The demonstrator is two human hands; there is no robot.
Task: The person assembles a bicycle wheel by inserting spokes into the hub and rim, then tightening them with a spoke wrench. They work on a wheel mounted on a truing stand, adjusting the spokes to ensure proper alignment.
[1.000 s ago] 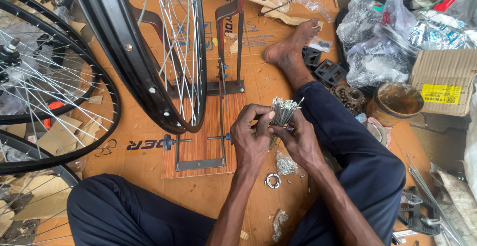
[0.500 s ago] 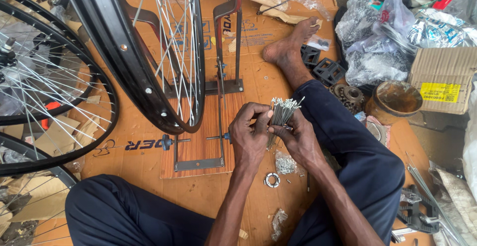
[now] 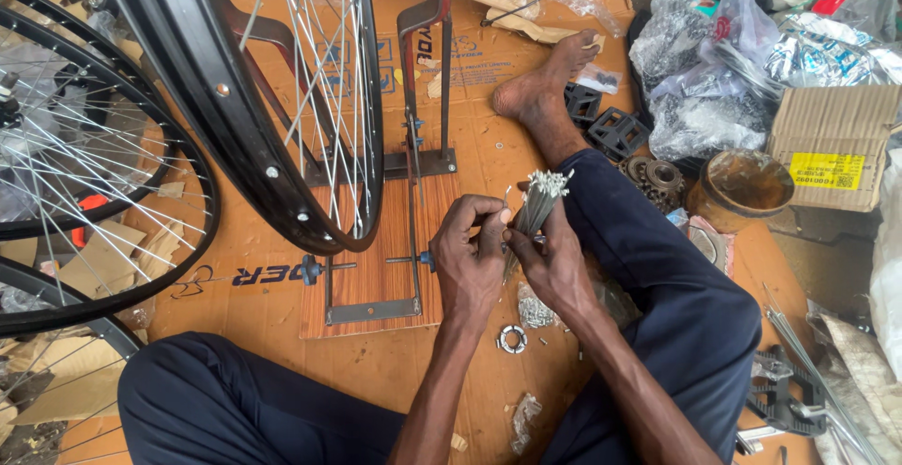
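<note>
My right hand (image 3: 556, 263) is clenched around a bundle of spokes (image 3: 538, 204), low centre, heads toward 12 o'clock. My left hand (image 3: 473, 256) pinches what looks like one spoke from it. The black wheel (image 3: 282, 99) stands at 10 o'clock.

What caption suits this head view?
Seated person's left hand and right hand hold a bundle of spokes beside a bicycle wheel.
</note>
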